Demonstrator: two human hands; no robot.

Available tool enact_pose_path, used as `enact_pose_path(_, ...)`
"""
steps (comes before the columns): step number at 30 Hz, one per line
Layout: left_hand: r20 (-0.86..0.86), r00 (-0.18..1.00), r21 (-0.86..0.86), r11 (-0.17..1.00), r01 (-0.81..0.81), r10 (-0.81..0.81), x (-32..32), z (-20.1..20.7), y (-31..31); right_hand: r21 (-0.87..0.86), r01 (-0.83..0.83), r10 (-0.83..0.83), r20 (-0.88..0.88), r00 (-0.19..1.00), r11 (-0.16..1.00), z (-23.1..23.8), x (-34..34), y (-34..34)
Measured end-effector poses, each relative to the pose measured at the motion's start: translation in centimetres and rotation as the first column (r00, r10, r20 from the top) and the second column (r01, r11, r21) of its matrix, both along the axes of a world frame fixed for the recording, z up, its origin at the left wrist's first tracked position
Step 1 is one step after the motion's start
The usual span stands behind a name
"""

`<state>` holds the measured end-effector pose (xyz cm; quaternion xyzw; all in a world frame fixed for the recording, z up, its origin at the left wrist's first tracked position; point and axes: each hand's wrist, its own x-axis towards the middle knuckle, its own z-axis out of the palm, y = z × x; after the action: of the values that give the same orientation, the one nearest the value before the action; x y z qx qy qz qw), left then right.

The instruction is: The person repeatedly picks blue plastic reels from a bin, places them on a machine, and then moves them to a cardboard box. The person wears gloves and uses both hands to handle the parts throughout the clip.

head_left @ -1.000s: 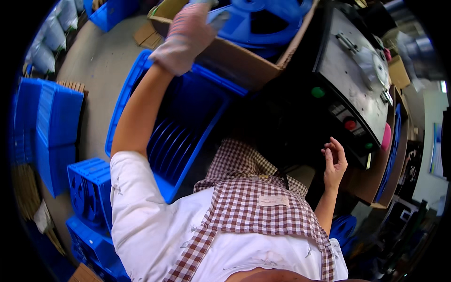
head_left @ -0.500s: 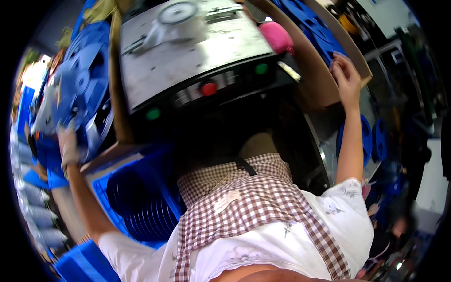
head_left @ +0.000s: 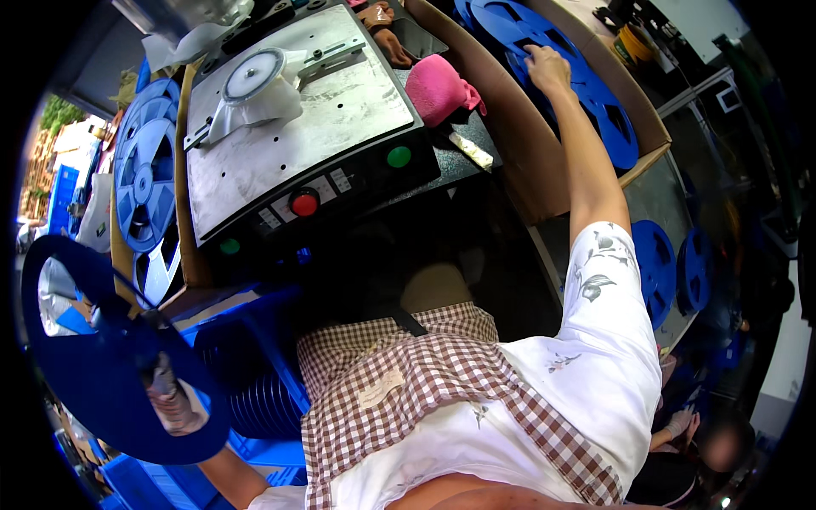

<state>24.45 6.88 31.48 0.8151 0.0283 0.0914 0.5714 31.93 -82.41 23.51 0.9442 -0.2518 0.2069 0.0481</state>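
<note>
At the left I hold up a large dark blue plastic reel disc [head_left: 102, 374] with wide cut-outs. My left hand [head_left: 172, 404], in a pale glove, is closed on it from behind and shows through one cut-out. At the upper right my bare right hand [head_left: 548, 70] reaches over a cardboard box, its bent fingers closed at the edge of one of the blue reel discs [head_left: 591, 93] inside. The fingertips are partly hidden. Between my hands stands a metal-topped machine [head_left: 340, 110] bearing a round white disc [head_left: 253, 75] over a crumpled white wrapping.
The machine's front has a red button [head_left: 304, 202] and green buttons. A pink bundle [head_left: 438, 89] lies beside it. More blue reels [head_left: 146, 183] fill the left box. A blue crate [head_left: 289, 357] of discs sits below; other reels [head_left: 653, 268] stand at right. Another person's hand [head_left: 680, 422] shows lower right.
My left hand has come down and back from the left box, now with a blue reel disc. My right hand has moved farther into the right box. The view has shifted.
</note>
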Motion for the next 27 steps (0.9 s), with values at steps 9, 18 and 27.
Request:
enact_pose_path(9, 0.169, 0.922, 0.123, 0.935, 0.332, -0.349, -2.5, -0.8, -15.8, 0.084, -0.098, 0.104, -0.08, 0.991, 0.992, -0.3, 0.7, -5.4)
enact_pose_path(18, 0.289, 0.861, 0.41, 0.867, 0.284, -0.419, -4.6, -1.1, -20.7, -0.263, -0.059, 0.189, 0.5, 0.845, 0.963, 6.8, -0.9, 0.0)
enact_pose_path(27, 0.494, 0.622, 0.608, 0.753, 0.252, -0.607, -2.0, -3.1, -23.2, 0.545, -0.83, 0.3, 0.817, 0.493, -0.118, 12.8, -20.2, 34.9)
